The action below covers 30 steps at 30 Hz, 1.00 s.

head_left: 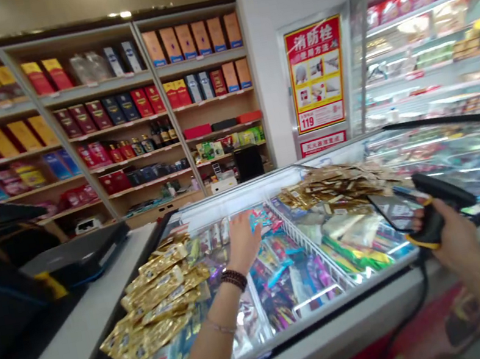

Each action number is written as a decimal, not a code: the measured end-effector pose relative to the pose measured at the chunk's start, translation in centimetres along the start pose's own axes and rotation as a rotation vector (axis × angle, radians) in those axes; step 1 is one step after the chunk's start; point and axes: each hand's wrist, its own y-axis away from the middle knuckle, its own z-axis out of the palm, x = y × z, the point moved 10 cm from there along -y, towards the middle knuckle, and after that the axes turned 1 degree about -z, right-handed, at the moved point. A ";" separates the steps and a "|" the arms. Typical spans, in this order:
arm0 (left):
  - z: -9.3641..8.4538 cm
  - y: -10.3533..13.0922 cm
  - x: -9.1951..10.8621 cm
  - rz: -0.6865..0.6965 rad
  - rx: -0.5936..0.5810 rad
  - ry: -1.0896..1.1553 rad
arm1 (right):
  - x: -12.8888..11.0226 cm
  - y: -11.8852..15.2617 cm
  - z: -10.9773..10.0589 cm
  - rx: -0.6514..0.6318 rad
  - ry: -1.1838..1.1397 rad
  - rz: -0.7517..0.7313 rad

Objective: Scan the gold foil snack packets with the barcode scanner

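Note:
My left hand (244, 242), a beaded bracelet on its wrist, reaches palm down over the freezer's glass top. Its fingers are closed at a small red-and-blue packet (266, 220), and the fingertips are partly hidden. In my right hand (454, 231) is a black barcode scanner (433, 221) with yellow trim, its cable hanging down. A dark-edged flat rectangle (392, 212) shows beside these fingers; whether it is an object or a reflection I cannot make out. Gold foil packets (162, 295) lie overlapping left of my left hand. Another heap of gold packets (338, 184) lies farther back to the right.
Under the glass, a white wire divider (310, 244) separates colourful wrapped goods. A counter (106, 314) with dark equipment borders the freezer on the left. Shelves of boxes (116, 108) stand behind, and a lit display cabinet (441, 57) at the right.

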 end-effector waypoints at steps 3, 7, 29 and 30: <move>9.7 -1.7 5.6 -0.033 -0.178 0.199 | 2.1 0.1 -0.4 0.023 -0.167 0.092; 20.7 -2.5 11.0 -0.044 -0.465 0.071 | 2.2 0.4 -0.8 0.057 -0.155 0.048; 17.6 -0.4 2.5 -0.323 -0.419 0.072 | 2.5 0.2 -1.0 0.069 -0.185 0.059; 16.0 0.1 1.5 -0.334 -0.386 0.081 | 2.4 0.1 -1.1 0.084 -0.162 0.046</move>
